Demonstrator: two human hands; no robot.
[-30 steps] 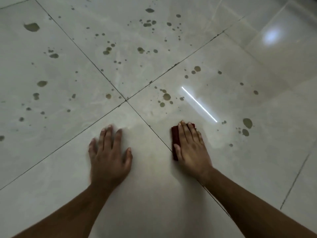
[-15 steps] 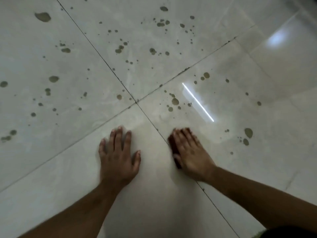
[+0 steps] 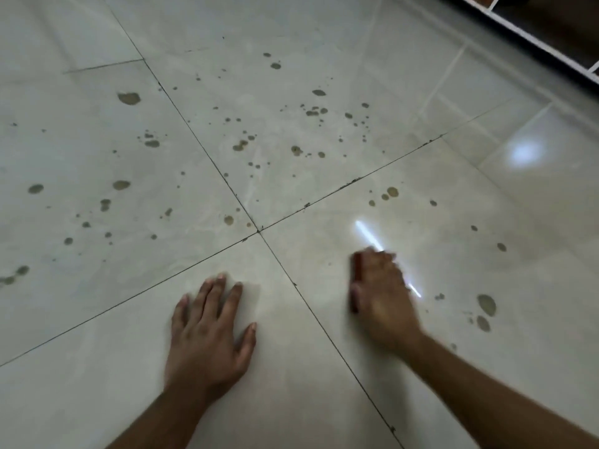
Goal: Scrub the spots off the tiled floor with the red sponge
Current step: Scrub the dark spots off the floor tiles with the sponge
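1. My left hand [image 3: 207, 338] lies flat on the floor [image 3: 97, 367], fingers straight and spread, holding nothing and taking my weight. The tile under it looks glossy; if it is wet, the palm could slide and I would pitch forward.
2. My right hand [image 3: 382, 299] presses down on the sponge [image 3: 356, 270], which sits on the tile just right of the grout cross, only its red left edge showing. The hand is blurred, so I cannot tell whether the fingers curl over the far edge or lie straight. With only a flat press, the sponge could skid out from under my palm on a hard stroke.
3. Just right of that hand sit two big spots [image 3: 486, 304]. A quick pass may smear them rather than lift them.
4. The grout line [image 3: 324, 325] between my hands could catch the sponge's edge.
5. Farther off, the spots [image 3: 314, 111] on the far tile are many and well apart from me; reaching them from here would overload my left hand.
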